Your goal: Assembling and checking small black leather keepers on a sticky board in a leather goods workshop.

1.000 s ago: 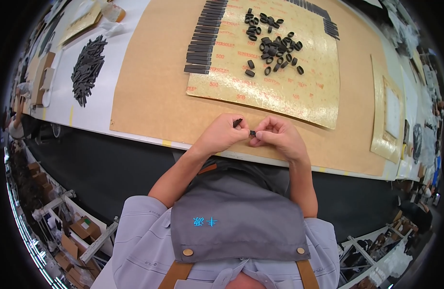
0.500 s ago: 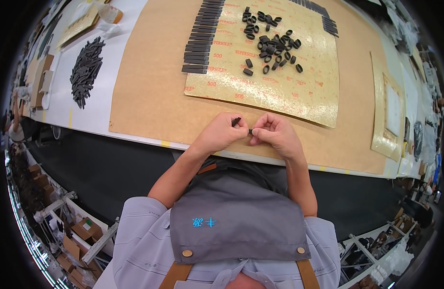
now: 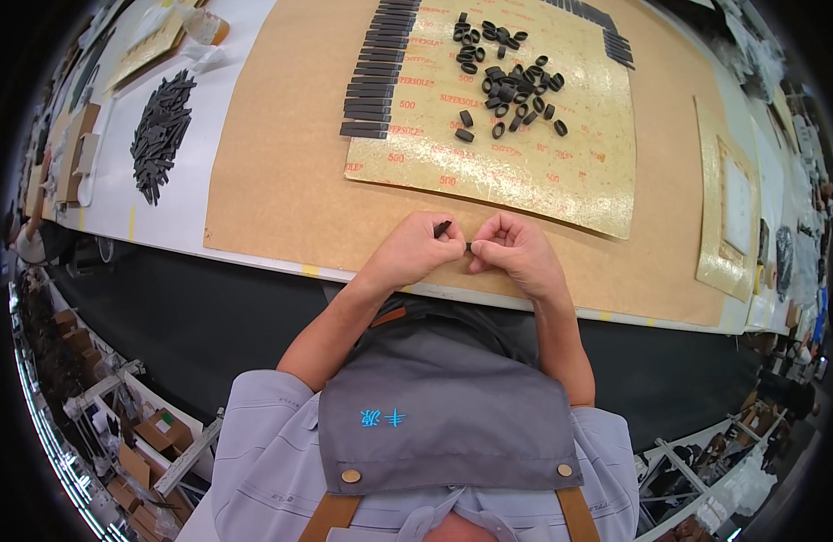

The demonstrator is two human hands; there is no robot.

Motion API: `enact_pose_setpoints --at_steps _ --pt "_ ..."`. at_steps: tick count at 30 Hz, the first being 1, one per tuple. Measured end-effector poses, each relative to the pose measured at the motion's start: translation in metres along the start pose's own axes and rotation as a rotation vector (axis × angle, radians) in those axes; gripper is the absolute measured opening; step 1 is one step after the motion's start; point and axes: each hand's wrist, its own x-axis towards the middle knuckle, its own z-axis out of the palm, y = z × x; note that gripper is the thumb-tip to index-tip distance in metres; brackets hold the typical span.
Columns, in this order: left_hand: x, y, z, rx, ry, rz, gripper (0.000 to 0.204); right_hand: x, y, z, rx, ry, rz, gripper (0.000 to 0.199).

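Observation:
Close to the table's near edge, my left hand (image 3: 423, 247) is closed on a black strip (image 3: 442, 228), whose end pokes out above the fingers. My right hand (image 3: 517, 251) pinches a small dark bit between thumb and forefinger, right beside the left fingertips. Whether that bit belongs to the same strip is hidden by the fingers. Beyond my hands lies a shiny yellowish sheet (image 3: 543, 185) with red print. Several small black loops (image 3: 516, 88) are heaped on it. Flat black strips (image 3: 371, 88) line its left edge in a row.
A pile of loose black strips (image 3: 162, 135) lies on the white surface at the left. Brown board (image 3: 281, 163) covers the middle of the table. At the right lies a yellowish frame-like panel (image 3: 712, 203). A clear plastic bag (image 3: 202, 54) sits at the far left.
Both hands stay almost in the same place and keep their grip. At the far left edge, another person has shifted slightly.

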Motion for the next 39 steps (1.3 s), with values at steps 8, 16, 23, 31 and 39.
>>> enact_pose_setpoints --at_steps 8,16,23,31,39 --pt "-0.001 0.001 -0.001 0.037 -0.022 0.007 0.011 0.003 0.008 0.002 -0.066 -0.005 0.001 0.01" --pt "-0.005 0.003 -0.002 0.017 -0.059 0.046 0.008 -0.003 -0.01 0.0 -0.381 -0.144 0.137 0.021" --pt "-0.01 -0.001 -0.001 0.036 -0.01 0.21 0.012 -0.003 -0.007 -0.003 -0.324 -0.084 0.077 0.025" --pt "-0.006 0.003 -0.006 0.016 0.029 0.217 0.012 0.001 -0.017 -0.015 -0.178 -0.221 0.131 0.031" --pt "-0.014 0.001 -0.002 0.136 0.057 0.334 0.013 0.0 -0.016 -0.003 -0.357 -0.262 0.088 0.03"
